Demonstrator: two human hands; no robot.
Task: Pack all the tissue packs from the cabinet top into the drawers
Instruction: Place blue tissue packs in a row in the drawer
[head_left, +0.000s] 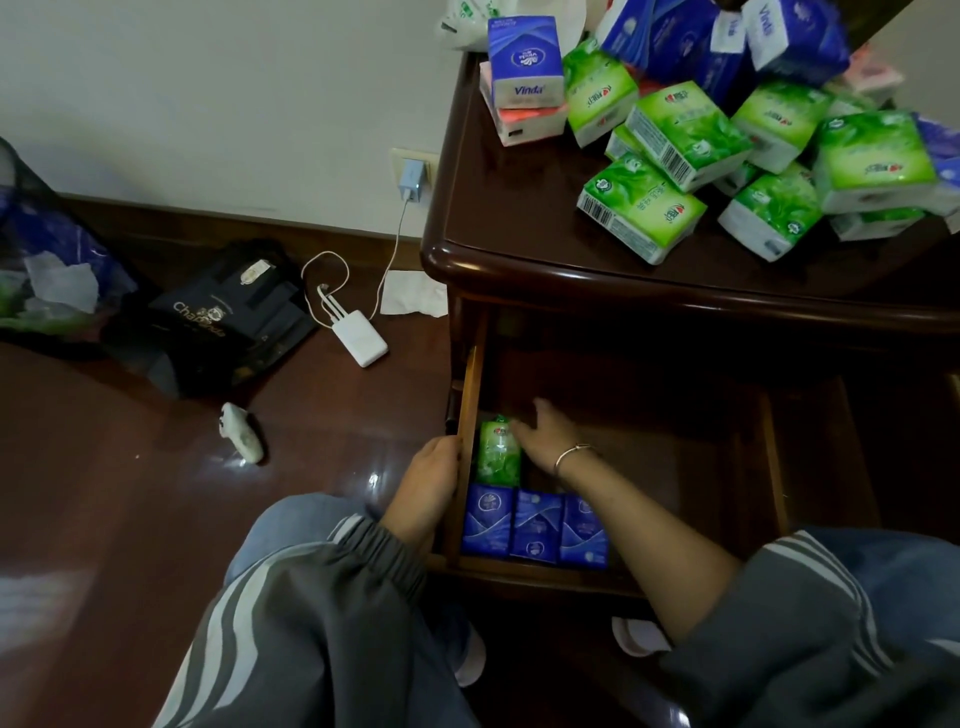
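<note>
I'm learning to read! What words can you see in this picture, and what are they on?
"Vinda": blue tissue pack standing on the cabinet top.
"Vinda": another blue pack, sideways print.
"Cha...": black bag on the floor, rest unclear.
Green packs: print too blurred to read.

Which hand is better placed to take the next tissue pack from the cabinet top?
The right hand. It only touches the green pack in the drawer, and the pile of packs lies above on its side. The left hand grips the drawer's left wall.
</note>
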